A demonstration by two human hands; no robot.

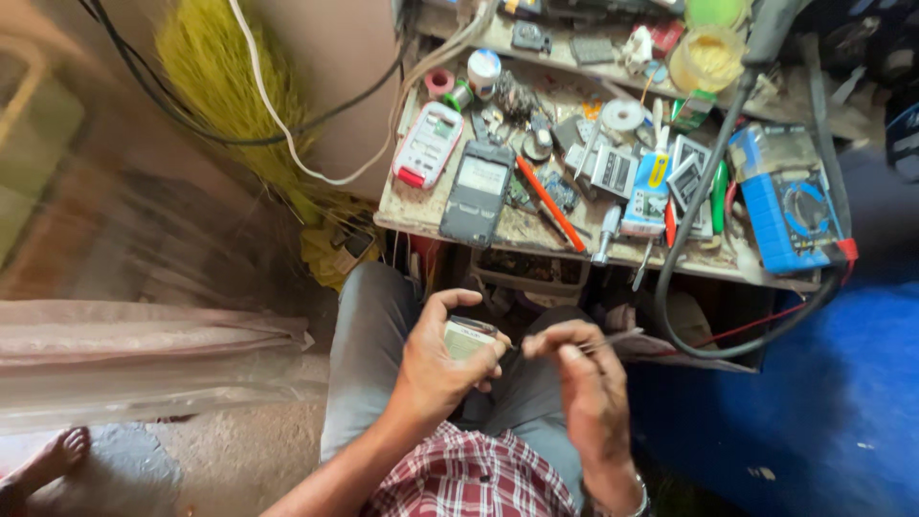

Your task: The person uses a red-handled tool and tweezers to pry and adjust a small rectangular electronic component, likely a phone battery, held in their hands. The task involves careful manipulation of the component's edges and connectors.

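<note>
Left grip [442, 362] closed round a small flat pale device [468, 337], thumb over its top edge, fingers curled beneath; held above the lap, over grey trousers [369, 354]. Right grip [584, 383] pinched narrow on a thin metal tool [613, 339], fingertips [548, 343] bunched at its near end. Tool's long axis near level, running out to the right and slightly up, free end pointing away from the device. Device just left of the right fingertips, near but apart by a small gap; cannot tell whether any tool tip reaches it. Device's long axis roughly left to right, face tilted up toward the camera. Left hand the one nearer, already carrying it; right hand beside it at the same height.

Further out: cluttered wooden surface [536, 239] above the knees, well apart from both hands. On it a dark phone body [477, 191], a white and red handset [428, 144], an orange-handled tool [550, 203], a blue meter [790, 206], a black cable [699, 215] looping down off the edge. Checked shirt [469, 474] at the bottom edge
</note>
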